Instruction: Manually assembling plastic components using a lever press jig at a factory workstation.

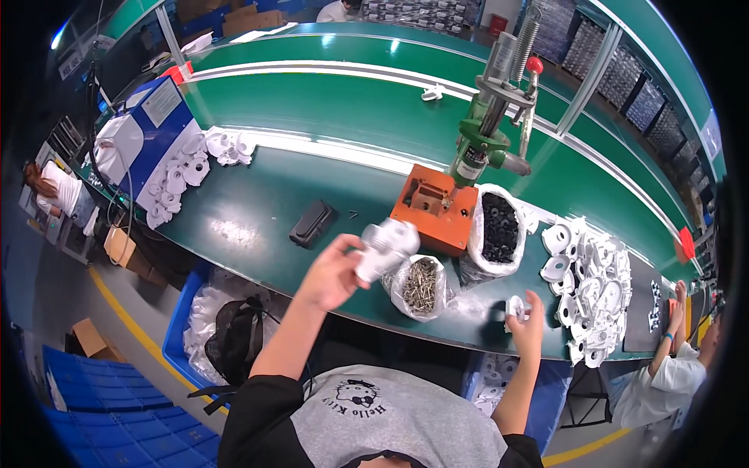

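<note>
Over the near edge of the bench, my left hand (331, 277) grips a white plastic housing (388, 243), blurred by motion. It hangs in front of an orange press base (413, 214). To the right, close to the bench edge, my right hand (531, 326) has its thumb and fingers closed round a small white plastic piece (514, 306), partly hidden. Between the hands stands an open bag of metal screws (420, 285). Behind it is a bigger bag of small black parts (499, 230). A heap of white plastic parts (597, 288) lies beyond my right hand.
The green lever press (473, 148) rises behind the orange base. A black case (313, 224) lies left of it. More white parts (178, 175) sit by a blue and white machine (144, 132). A conveyor belt (312, 93) runs behind. Another person's hand (677, 312) is at far right.
</note>
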Available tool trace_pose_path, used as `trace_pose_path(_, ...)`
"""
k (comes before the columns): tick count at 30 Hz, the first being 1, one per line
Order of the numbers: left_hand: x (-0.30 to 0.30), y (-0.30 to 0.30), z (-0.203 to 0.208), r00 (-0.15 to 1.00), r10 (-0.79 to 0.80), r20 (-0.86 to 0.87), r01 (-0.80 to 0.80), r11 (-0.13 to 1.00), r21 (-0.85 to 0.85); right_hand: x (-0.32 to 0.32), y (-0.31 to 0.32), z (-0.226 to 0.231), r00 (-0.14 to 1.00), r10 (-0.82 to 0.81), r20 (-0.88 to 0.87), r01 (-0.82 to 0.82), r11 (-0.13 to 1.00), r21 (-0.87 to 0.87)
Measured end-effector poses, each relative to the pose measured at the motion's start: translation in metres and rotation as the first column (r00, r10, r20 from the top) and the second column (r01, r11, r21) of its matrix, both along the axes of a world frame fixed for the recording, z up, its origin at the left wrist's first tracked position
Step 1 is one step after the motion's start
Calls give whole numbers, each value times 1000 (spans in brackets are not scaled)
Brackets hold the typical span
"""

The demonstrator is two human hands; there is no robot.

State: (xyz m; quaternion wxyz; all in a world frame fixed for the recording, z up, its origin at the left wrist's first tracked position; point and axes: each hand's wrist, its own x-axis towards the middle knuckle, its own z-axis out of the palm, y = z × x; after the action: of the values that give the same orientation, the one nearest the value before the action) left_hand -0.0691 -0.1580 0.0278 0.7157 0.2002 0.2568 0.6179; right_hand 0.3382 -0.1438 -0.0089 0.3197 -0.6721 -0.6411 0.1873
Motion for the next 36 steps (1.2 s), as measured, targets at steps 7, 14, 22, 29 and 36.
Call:
trace_pose_path(7, 86, -9, 13, 942, -288, 172, 302, 951, -59, -76, -5, 46, 578, 514, -633, -405, 855, 324)
trace_pose_path(14, 117, -28, -4, 859, -321, -399, 321, 945, -70, -136, -14, 37, 602, 690, -402, -641, 718, 272)
trace_pose_path(22, 103, -32, 1, 748, -296, -594, 338, 940, -42, -144, -24, 41, 646, 697, -311, -610, 716, 339)
trace_pose_path(29, 93, -30, -10, 804, -209, -557, 282, 958, 47, -136, -22, 40, 641, 704, -306, -654, 710, 263)
trace_pose_path(36, 115, -32, -18, 987, -57, -149, 75, 990, 121, -146, -16, 23, 701, 527, -480, -376, 846, 379)
